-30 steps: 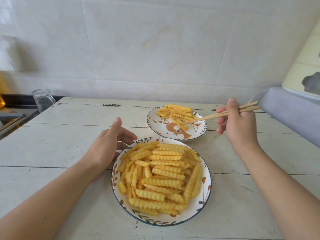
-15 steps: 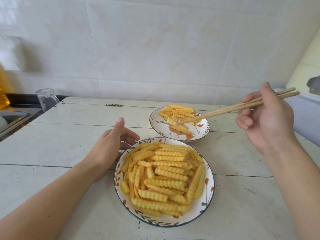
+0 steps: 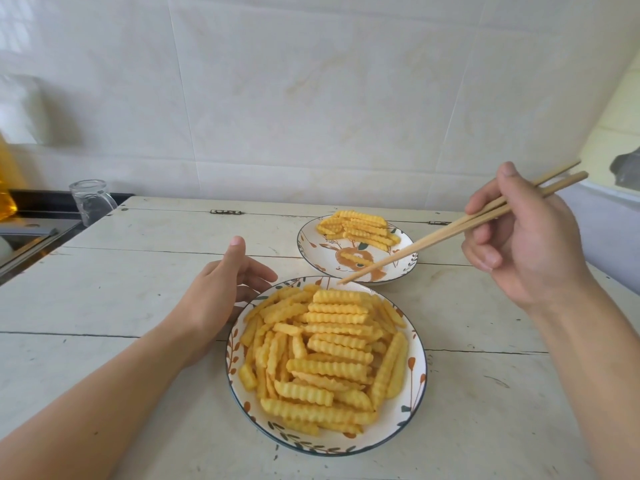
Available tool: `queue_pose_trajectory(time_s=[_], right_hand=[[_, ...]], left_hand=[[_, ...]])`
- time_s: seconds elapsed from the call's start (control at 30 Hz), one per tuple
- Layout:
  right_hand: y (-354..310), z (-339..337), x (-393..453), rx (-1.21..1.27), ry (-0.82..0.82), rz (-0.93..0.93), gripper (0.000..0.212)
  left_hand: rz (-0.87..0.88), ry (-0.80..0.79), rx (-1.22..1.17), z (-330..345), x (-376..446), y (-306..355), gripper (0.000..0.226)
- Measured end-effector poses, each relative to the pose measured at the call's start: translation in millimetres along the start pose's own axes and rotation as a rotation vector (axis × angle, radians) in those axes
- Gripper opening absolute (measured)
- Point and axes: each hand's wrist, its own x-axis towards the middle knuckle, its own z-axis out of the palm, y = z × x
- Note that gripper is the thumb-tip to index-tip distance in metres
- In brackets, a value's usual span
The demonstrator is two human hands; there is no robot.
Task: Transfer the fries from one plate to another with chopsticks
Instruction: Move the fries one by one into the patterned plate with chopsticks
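A large patterned plate (image 3: pixel 414 382) heaped with crinkle-cut fries (image 3: pixel 329 351) sits in front of me. Behind it, a smaller plate (image 3: pixel 313 247) holds a small pile of fries (image 3: pixel 360 226) at its back, and one single fry (image 3: pixel 356 259) lies at its centre. My right hand (image 3: pixel 526 244) grips a pair of wooden chopsticks (image 3: pixel 450 230); their empty tips hover at the far rim of the large plate. My left hand (image 3: pixel 221 296) rests on the table against the large plate's left rim, fingers relaxed.
The plates stand on a worn white wooden table (image 3: pixel 138 278). An upturned glass (image 3: pixel 90 200) stands at the back left beside a dark sink area (image 3: pixel 31 230). A tiled wall rises behind, and a grey object (image 3: pixel 609 230) lies at the right.
The chopsticks left a fry at the centre of the small plate, and their tips pulled back toward the large plate. My right hand moved up and right. My left hand stayed put.
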Motion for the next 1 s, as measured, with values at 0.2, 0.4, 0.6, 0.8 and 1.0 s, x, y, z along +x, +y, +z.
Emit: queue_pose_trajectory(time_s=[0.2, 0.4, 0.6, 0.8, 1.0], right_hand=[[23, -16, 14, -0.278, 0.171, -0.154, 0.042], [47, -13, 14, -0.451, 0.088, -0.140, 0.045], [51, -7, 14, -0.352, 0.177, -0.125, 0.052], [14, 12, -1, 0.163, 0.143, -0.155, 0.062], [15, 27, -16, 0.198, -0.137, -0.077, 0.059]], left_hand=[[0.003, -0.010, -0.005, -1, 0, 0, 0.078], [-0.001, -0.015, 0.001, -2, 0, -1, 0.079], [-0.009, -0.020, -0.006, 0, -1, 1, 0.078], [0.001, -0.014, -0.014, 1, -3, 3, 0.078], [0.008, -0.027, -0.032, 1, -2, 3, 0.078]])
